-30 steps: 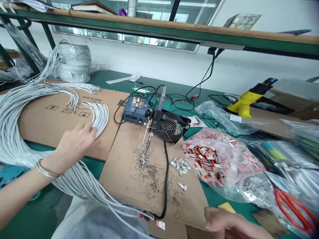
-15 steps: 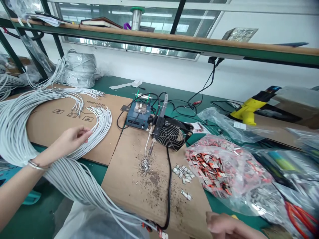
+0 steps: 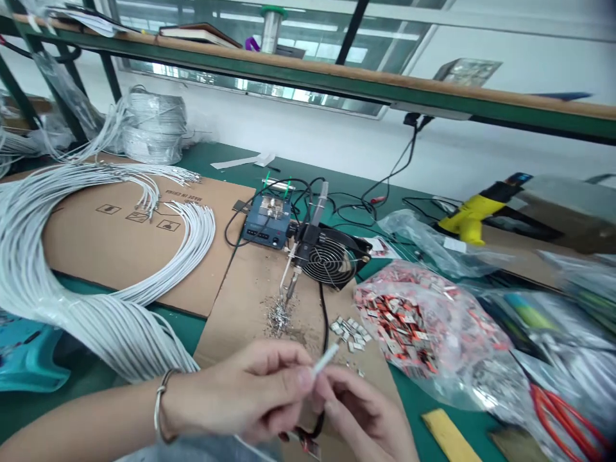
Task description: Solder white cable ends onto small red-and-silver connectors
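In the head view, my left hand [image 3: 255, 391] pinches a white cable [image 3: 327, 360] near its end, which points up and to the right. My right hand [image 3: 366, 417] meets it at the same spot, with thumb and finger closed on the cable just below the tip. Whether a small part is also between the right fingers I cannot make out. Beyond the hands, a soldering iron [image 3: 292, 282] in a stand points down at a heap of solder bits [image 3: 280, 316]. Small metal connector pieces [image 3: 350, 332] lie just past the fingertips.
A large bundle of white cables [image 3: 120, 321] curves across the left side over cardboard [image 3: 110, 250]. Behind stand a blue soldering station [image 3: 262, 224] and a black fan [image 3: 332, 260]. To the right are a bag of orange-and-silver connectors [image 3: 404, 321], red-handled scissors [image 3: 563, 417] and a yellow heat gun [image 3: 469, 215].
My left hand has moved from the cable bundle to the right and nearer, bringing a cable end. My right hand has come in from the lower right to meet it.
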Motion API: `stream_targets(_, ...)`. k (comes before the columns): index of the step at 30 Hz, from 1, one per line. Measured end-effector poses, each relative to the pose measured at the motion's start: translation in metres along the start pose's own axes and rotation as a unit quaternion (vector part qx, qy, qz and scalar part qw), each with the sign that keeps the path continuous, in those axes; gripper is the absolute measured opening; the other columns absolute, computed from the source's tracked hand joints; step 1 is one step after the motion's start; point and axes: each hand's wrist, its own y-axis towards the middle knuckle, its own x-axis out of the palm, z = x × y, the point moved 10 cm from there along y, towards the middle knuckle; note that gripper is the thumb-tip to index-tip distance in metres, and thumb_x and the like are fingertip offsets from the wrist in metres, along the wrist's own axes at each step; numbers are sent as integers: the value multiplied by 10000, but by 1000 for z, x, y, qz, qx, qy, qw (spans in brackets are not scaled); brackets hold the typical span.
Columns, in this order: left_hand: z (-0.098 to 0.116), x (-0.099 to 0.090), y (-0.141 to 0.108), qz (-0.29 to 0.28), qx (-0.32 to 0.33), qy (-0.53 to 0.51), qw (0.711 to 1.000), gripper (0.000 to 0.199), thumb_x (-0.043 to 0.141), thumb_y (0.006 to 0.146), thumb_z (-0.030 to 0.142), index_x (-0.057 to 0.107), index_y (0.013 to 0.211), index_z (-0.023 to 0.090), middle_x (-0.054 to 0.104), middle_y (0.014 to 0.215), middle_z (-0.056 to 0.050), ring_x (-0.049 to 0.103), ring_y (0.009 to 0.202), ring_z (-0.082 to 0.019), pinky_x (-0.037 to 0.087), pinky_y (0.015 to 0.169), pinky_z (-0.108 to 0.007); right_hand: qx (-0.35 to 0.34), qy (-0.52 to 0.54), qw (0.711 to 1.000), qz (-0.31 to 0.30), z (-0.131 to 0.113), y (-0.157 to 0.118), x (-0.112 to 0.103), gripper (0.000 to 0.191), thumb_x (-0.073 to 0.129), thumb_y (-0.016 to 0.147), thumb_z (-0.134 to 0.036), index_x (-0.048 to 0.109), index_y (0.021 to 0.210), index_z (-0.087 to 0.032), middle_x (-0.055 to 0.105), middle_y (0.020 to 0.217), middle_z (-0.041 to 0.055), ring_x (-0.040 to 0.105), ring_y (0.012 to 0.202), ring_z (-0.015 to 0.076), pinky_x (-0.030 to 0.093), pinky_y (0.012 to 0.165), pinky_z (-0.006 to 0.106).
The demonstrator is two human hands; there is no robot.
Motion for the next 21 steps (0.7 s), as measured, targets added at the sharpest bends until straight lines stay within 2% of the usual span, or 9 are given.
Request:
stream_targets(2,-22,-14,0,39,-25,28,999,340,473,825,512,494,896,181,388,412,111,231,286,-35,166,277,-125,-12,21,1000,11,-4,2,2,184,632,763,-400,672,890,-273,560,655,-3,475,612,135,391,580,216)
stream_targets(4,-40,-22,-6,49,-62,60,995,359,453,833,515,497,945,178,402,418,111,244,275,-30,173,269,-118,-16,35,999,-3,-6,5,5,146,637,764,-363,669,859,-257,553,640,-9,467,595,125,383,556,205)
stream_targets(6,-51,-27,-14,52,-101,95,989,377,432,840,519,506,970,173,415,446,104,276,285,-25,198,274,-109,-11,30,999,-27,-6,7,10,107,638,764,-320,660,785,-217,527,594,-15,443,552,111,357,510,196)
stream_targets(9,-60,-30,-22,71,-131,145,978,407,395,848,529,518,967,159,423,487,87,327,335,-18,230,310,-93,6,9,999,-45,-3,9,14,148,630,753,-294,619,681,-166,465,525,-27,396,494,97,312,461,197)
stream_targets(11,-61,-29,-22,86,-117,154,977,403,432,830,532,515,940,153,454,548,71,352,368,-9,259,339,-90,20,-4,998,-52,-1,7,17,178,620,750,-292,598,644,-151,443,506,-31,375,475,93,294,448,201)
stream_targets(14,-55,-30,-15,121,-59,118,984,408,565,743,540,497,813,145,450,572,68,365,378,-6,281,352,-102,33,6,997,-67,3,5,25,204,638,738,-304,593,627,-139,456,506,-26,360,464,87,277,437,205)
stream_targets(16,-50,-33,-12,148,-28,85,985,435,606,695,558,466,720,147,449,546,66,373,361,-12,267,334,-113,29,65,997,-34,3,7,21,247,646,738,-343,573,613,-144,436,495,-36,334,450,79,257,426,202)
stream_targets(19,-49,-36,-11,169,-12,51,984,456,613,673,579,458,691,150,491,546,42,398,342,-26,255,315,-126,4,123,991,56,1,10,2,250,637,751,-369,565,636,-159,419,503,-45,333,455,79,263,427,197)
stream_targets(21,-50,-38,-12,174,-11,48,984,451,618,670,576,477,707,149,499,554,35,416,343,-38,260,314,-133,-4,72,997,35,-4,11,5,174,661,729,-321,608,680,-163,457,521,-35,374,474,90,295,438,201)
